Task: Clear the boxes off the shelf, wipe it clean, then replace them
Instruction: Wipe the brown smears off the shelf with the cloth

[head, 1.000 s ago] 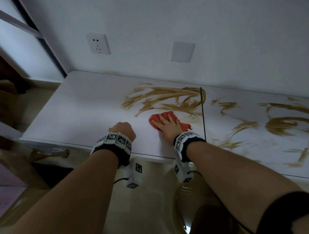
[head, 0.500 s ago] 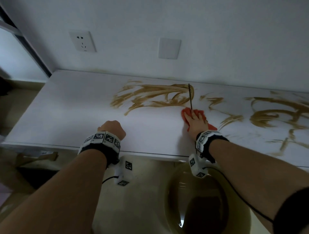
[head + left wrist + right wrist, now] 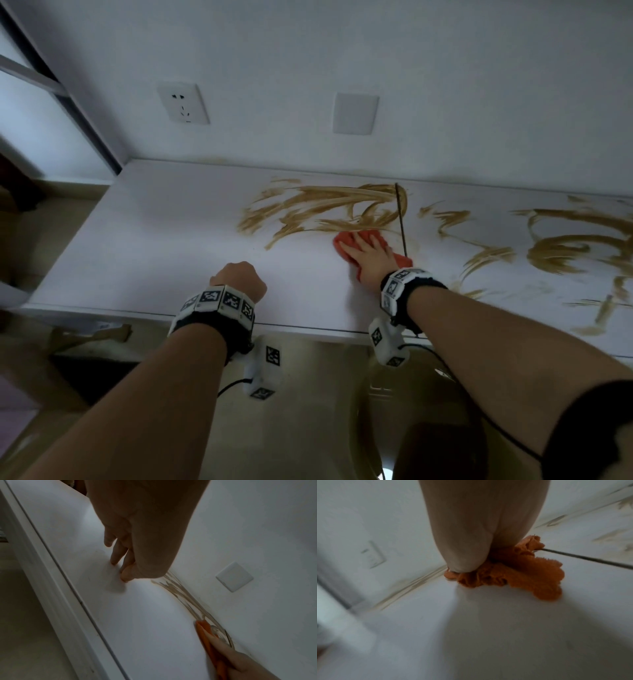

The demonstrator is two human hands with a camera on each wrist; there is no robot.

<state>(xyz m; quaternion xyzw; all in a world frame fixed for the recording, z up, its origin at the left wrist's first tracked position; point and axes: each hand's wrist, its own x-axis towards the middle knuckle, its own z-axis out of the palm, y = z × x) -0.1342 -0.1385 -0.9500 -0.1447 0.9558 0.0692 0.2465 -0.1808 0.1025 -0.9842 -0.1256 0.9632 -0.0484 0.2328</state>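
The white shelf top carries no boxes and is streaked with brown smears. My right hand lies flat, fingers straight, pressing an orange-red cloth onto the shelf just left of a dark seam, at the lower edge of the smears. In the right wrist view the cloth bunches out from under the palm. My left hand is a fist holding nothing. It rests on the clean part of the shelf near the front edge, its curled fingers touching the surface.
More brown smears cover the shelf right of the seam. On the wall behind are a socket and a blank plate. A window frame stands at the left. Cardboard and a round dark container sit on the floor below.
My right hand swept the cloth right onto the seam, then back left and up to the edge of the smears. The left fist has stayed in place.
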